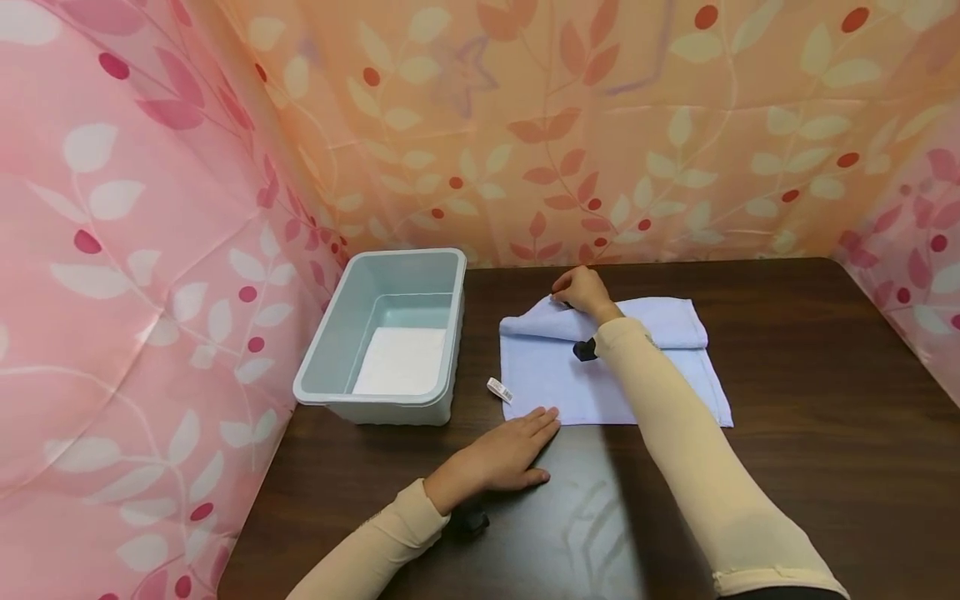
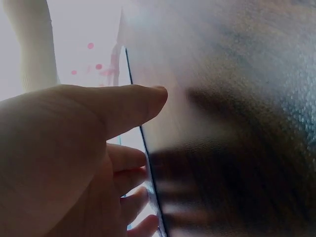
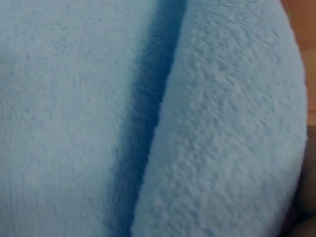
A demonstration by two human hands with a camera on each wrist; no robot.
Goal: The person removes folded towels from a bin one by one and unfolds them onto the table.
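Observation:
A pale blue towel (image 1: 562,379) lies on the dark wooden table, its far part folded over toward the near side. A small white label (image 1: 499,390) sticks out at its left edge. My right hand (image 1: 587,292) pinches the towel's far edge, left of the middle, where the cloth rises a little. The right wrist view is filled by the fluffy towel (image 3: 222,133) and its fold; the fingers are mostly hidden there. My left hand (image 1: 504,454) lies with straight fingers, the fingertips at the towel's near left corner. In the left wrist view, the left thumb (image 2: 133,103) points out over the tabletop.
Left of the towel stands a grey-blue plastic tub (image 1: 318,367), with a white folded cloth or sheet (image 1: 401,362) on its bottom. Floral curtains (image 1: 525,150) hang behind the table (image 1: 810,375) and at both sides.

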